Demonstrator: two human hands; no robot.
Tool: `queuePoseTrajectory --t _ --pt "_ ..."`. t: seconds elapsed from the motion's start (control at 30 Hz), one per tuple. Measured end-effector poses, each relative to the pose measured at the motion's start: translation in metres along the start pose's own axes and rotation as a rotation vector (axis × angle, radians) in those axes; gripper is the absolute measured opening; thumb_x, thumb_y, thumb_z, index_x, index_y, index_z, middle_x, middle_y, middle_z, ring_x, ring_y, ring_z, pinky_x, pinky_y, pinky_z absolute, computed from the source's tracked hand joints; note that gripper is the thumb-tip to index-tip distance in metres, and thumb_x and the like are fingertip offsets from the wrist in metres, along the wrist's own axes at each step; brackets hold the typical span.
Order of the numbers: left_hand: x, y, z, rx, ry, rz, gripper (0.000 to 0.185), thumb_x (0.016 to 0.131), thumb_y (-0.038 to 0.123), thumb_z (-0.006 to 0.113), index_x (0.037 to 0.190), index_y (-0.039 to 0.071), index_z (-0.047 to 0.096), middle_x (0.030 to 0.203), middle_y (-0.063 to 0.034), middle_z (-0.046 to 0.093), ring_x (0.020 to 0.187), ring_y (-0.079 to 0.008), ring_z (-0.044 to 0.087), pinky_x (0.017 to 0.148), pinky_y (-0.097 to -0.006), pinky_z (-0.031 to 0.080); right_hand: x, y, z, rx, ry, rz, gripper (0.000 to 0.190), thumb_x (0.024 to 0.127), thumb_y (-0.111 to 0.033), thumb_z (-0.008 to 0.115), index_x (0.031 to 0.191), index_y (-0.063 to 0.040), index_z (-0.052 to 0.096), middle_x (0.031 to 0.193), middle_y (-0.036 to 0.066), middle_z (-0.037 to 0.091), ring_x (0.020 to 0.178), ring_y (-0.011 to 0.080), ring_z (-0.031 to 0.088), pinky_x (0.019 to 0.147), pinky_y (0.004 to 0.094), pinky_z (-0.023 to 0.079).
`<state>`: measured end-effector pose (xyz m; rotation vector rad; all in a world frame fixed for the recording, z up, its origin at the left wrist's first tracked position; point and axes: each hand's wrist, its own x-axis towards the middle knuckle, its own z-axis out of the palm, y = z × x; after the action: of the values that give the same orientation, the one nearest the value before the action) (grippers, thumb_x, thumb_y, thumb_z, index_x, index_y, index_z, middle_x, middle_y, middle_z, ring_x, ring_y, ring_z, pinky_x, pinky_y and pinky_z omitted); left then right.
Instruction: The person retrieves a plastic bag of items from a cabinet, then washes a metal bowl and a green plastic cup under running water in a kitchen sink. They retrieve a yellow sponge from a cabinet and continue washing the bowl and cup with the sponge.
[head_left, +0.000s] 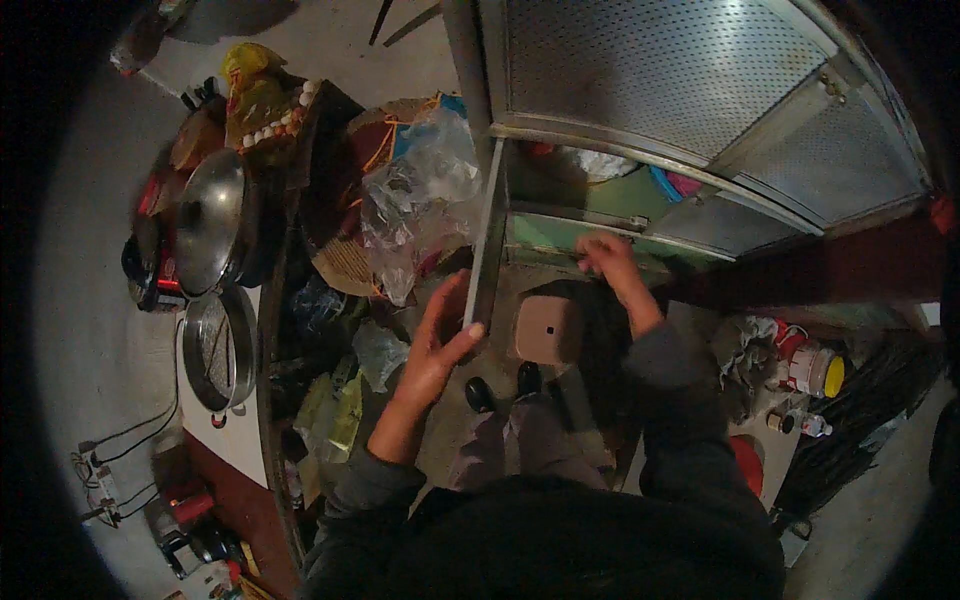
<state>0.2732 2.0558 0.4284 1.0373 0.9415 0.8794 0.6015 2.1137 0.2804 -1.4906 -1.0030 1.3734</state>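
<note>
My left hand (442, 345) grips the edge of a swung-out cabinet door (487, 232), thumb on the near side and fingers behind it. My right hand (609, 259) is in front of the cabinet's lower opening, fingers loosely bent and apart, with nothing visible in them. The metal cabinet (622, 139) has perforated panels. Inside the opening, a green shelf (615, 196) carries a white plastic bag (604, 163) and a blue-rimmed item (666, 184), partly hidden by the frame. Below my hands, a pinkish-brown stool (547, 322) stands on the floor.
On the left, a counter (225, 442) bears a steel pan (219, 351), a domed metal lid (212, 221) and eggs (274, 131). Clear plastic bags (420, 195) lie beside the door. To the right are a yellow-lidded jar (814, 371), a small bottle (814, 425) and dark twigs (862, 412).
</note>
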Motion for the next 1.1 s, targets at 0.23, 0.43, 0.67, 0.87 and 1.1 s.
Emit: queuePoseTrajectory --t 0.23,0.43,0.67,0.87,1.1 --pt "-0.017 0.007 -0.016 0.466 0.184 0.191 0.057 0.086 0.001 0.059 0.141 0.004 0.043 0.133 -0.0123 0.055 0.126 -0.0235 0.05 0.107 -0.0376 0.036 0.196 -0.013 0.085 0.579 0.317 -0.24 0.032 0.098 -0.024 0.046 0.116 -0.002 0.06 0.111 0.008 0.063 0.1 0.0241 0.055 0.093 0.0376 0.044" --pt "-0.015 -0.013 -0.051 0.39 0.416 0.289 0.043 0.088 0.0 0.055 0.131 0.0 0.051 0.13 -0.0132 0.055 0.123 -0.0233 0.051 0.107 -0.0361 0.035 0.31 0.051 0.045 1.109 -0.025 -0.574 0.034 0.095 -0.03 0.051 0.116 -0.005 0.062 0.113 0.007 0.063 0.1 0.0227 0.056 0.093 0.0378 0.044" --pt "-0.011 -0.042 -0.078 0.324 0.608 0.338 0.048 0.092 0.006 0.056 0.138 0.0 0.044 0.136 -0.0105 0.05 0.121 -0.0185 0.05 0.103 -0.0321 0.037 0.292 0.003 0.053 -0.497 0.633 -0.706 0.035 0.089 -0.029 0.054 0.115 -0.008 0.065 0.113 0.009 0.067 0.101 0.0246 0.062 0.086 0.0375 0.05" --pt "-0.02 -0.069 -0.102 0.273 0.628 0.269 0.05 0.092 0.005 0.056 0.139 0.001 0.042 0.137 -0.0122 0.049 0.127 -0.0219 0.048 0.104 -0.0376 0.039 0.293 -0.032 0.053 -0.95 0.586 -0.636 0.035 0.092 -0.027 0.05 0.118 -0.008 0.064 0.117 0.012 0.065 0.105 0.0272 0.061 0.092 0.0395 0.047" --pt "-0.03 -0.122 -0.106 0.166 0.524 0.118 0.04 0.092 0.004 0.055 0.131 0.004 0.049 0.132 -0.0097 0.051 0.121 -0.0236 0.052 0.102 -0.0379 0.04 0.246 0.021 0.061 -1.361 0.595 -0.658 0.036 0.094 -0.025 0.045 0.121 -0.008 0.062 0.121 0.014 0.063 0.11 0.0302 0.06 0.099 0.0418 0.044"
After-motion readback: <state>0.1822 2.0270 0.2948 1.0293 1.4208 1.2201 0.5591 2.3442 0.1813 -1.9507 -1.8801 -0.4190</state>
